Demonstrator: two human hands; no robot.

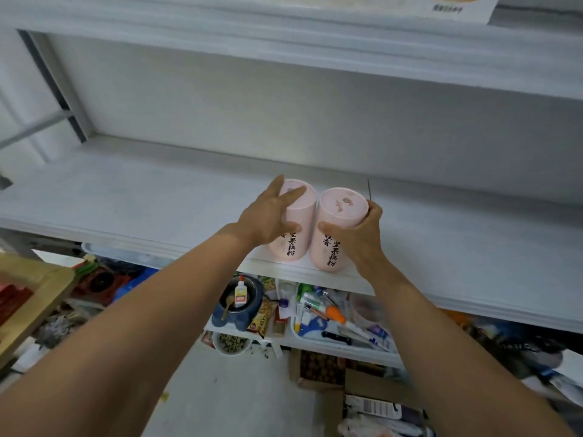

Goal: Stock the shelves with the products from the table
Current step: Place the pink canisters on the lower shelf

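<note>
A white shelf board (157, 197) crosses the middle of the frame, with a plain white back panel behind it and another white shelf (284, 29) above. A printed paper sheet (457, 7) lies on that upper shelf at the upper right. Pale grey floor (220, 389) shows at the bottom centre, between the person's forearms.

Under the board, a lower shelf is crowded. A dark blue bowl-shaped holder (249, 310) carries a small white glue bottle (241, 293). To its right, a white tray (315, 337) holds mixed tools, among them one with an orange handle (335, 313). A bowl of beans or seeds (232, 342) sits lower, and cardboard boxes (321, 370) stand on the floor at the lower right. A wooden tray (34, 298) juts in at the left edge. Nothing stands between the hands and the board.

Two pink canisters stand side by side at the board's front edge, at centre frame. Both are upright with long axes vertical, lids up, and black printed characters running down the side facing the person. The left hand (268, 216) grasps the left canister (296, 244), fingers laid over the lid and thumb round its side. The right hand (362, 234) clasps the right canister (328, 253), thumb across the front and fingers wrapped round the far side below the lid.
</note>
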